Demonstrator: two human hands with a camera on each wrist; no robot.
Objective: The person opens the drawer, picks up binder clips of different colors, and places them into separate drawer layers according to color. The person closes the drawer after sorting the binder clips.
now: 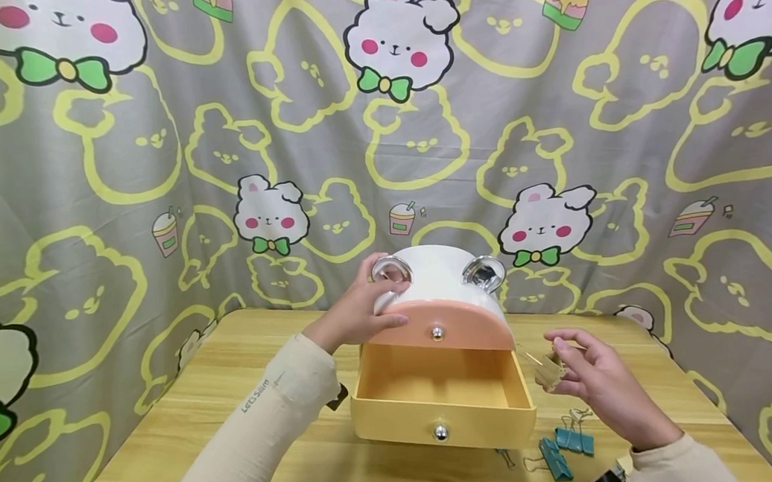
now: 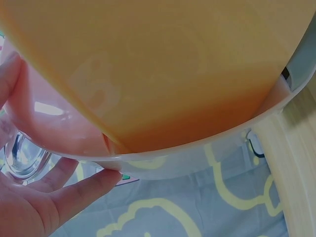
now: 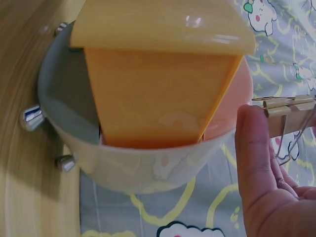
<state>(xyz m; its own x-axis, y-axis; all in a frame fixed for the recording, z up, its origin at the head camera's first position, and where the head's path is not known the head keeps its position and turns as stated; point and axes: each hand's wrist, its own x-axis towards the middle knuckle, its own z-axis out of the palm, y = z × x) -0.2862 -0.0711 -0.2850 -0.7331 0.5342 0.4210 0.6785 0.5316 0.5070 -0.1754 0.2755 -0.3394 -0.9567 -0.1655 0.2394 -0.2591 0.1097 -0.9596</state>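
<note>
A small white drawer box with silver ring ears stands on the table, tilted slightly back in look. Its pink upper drawer is closed; the yellow lower drawer is pulled out and its visible inside holds nothing. My left hand grips the box's upper left side, thumb over the pink front and fingers behind by the ring ear. To the right of the drawer, my right hand pinches a gold binder clip between thumb and fingers. The right wrist view shows the clip's wire handles.
Teal binder clips lie on the wooden table at the front right, with a black binder clip beside the right sleeve. Another black piece shows by the left cuff. A patterned curtain hangs behind and at both sides.
</note>
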